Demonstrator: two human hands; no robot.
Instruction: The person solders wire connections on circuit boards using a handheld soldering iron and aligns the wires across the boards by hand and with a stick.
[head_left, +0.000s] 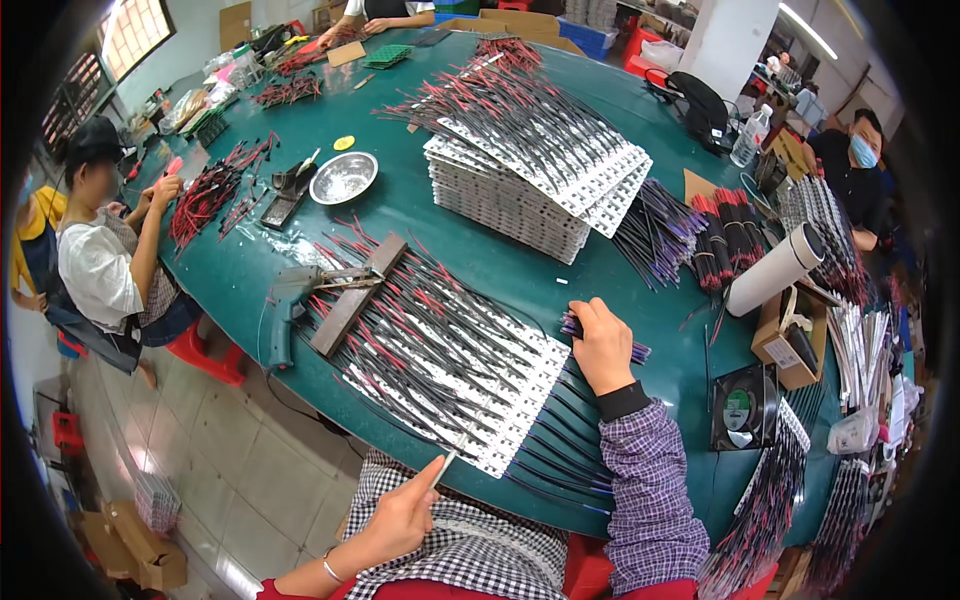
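My left hand [402, 508] is closed around a thin, pale stick-like tool [444, 470]. Its tip meets the near corner of a white panel of small circuit boards [520, 432]. Rows of black and red wires [420, 345] lie across that panel, and black wires with purple ends [560, 462] stick out from its right edge. Just beyond the right edge, my right hand [603, 345] grips a small bundle of purple-tipped wires [641, 353], its fingers partly hiding them. A dark flat bar [345, 310] lies across the wires at the panel's far left end.
Beside the bar lies a teal gun-shaped tool [283, 325]. Stacked panels [500, 190], a metal bowl [343, 178] and a small black tray [288, 196] stand farther back. At right are a white flask [775, 270], a small fan [743, 408] and wire bundles. Other people sit around the green table.
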